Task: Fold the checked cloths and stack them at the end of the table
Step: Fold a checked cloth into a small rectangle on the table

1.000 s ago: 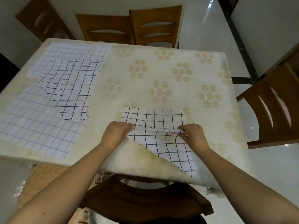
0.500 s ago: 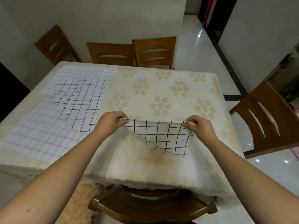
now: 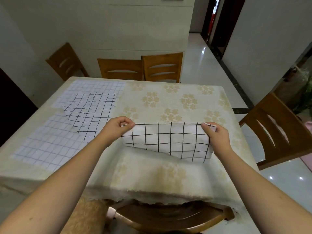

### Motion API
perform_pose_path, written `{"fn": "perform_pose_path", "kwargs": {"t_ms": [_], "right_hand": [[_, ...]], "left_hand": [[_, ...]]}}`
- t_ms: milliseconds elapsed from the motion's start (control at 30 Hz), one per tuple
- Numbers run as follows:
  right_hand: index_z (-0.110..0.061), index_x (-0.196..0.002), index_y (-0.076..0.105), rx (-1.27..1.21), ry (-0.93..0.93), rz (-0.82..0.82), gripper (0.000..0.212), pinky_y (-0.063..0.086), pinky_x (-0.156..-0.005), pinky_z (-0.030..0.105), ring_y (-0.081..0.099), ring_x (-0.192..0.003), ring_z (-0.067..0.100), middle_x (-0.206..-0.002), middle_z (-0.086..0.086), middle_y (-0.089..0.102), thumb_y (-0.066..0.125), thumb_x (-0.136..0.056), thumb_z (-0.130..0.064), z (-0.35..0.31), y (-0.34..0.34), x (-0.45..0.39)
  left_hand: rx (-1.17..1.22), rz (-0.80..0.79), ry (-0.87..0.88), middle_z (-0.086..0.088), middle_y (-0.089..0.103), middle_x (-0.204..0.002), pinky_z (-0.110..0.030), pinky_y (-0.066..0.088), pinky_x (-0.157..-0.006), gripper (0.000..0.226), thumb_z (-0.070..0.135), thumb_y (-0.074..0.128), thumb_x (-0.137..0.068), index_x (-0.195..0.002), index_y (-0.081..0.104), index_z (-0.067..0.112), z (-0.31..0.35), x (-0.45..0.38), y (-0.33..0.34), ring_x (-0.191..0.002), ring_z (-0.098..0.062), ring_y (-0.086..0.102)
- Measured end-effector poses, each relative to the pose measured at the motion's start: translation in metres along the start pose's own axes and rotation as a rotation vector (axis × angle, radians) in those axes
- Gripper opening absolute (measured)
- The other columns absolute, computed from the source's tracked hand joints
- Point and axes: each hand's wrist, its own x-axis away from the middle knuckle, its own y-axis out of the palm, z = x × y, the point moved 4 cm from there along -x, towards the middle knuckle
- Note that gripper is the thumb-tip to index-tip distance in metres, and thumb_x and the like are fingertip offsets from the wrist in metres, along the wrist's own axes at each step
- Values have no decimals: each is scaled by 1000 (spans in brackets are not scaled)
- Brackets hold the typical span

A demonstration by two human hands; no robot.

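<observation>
With my left hand (image 3: 118,128) and right hand (image 3: 213,135) pinching its top corners, I have now lifted the half-folded checked cloth (image 3: 168,141) off the table (image 3: 177,102), ready for another fold.

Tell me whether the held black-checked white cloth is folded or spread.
Folded: black-checked white cloth hangs doubled, lifted between left hand and right hand.

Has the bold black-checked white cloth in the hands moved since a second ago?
Yes. The bold black-checked white cloth has been lifted off the floral beige tablecloth; then it draped over the near table edge, now it hangs between both hands above the top.
</observation>
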Motion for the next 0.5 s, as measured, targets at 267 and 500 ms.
{"fn": "perform_pose_path", "kwargs": {"t_ms": [267,500], "right_hand": [[-18,-81,71,114,65,15,19,55,-80,38,68,-82,17,-82,-1,72,68,-90,-34,17,-5,6],[6,-98,66,224,197,-76,39,44,-81,31,64,-93,29,-106,23,67,49,-101,-29,62,-12,1]], "left_hand": [[-22,-9,-34,14,69,-76,-22,44,-65,11,27,75,-85,-86,70,16,-19,-5,8,-67,-5,55],[-252,-71,-99,3,65,-75,-25,48,-68,5,17,64,-91,-89,69,17,-58,-21,39,-64,-13,58]]}}
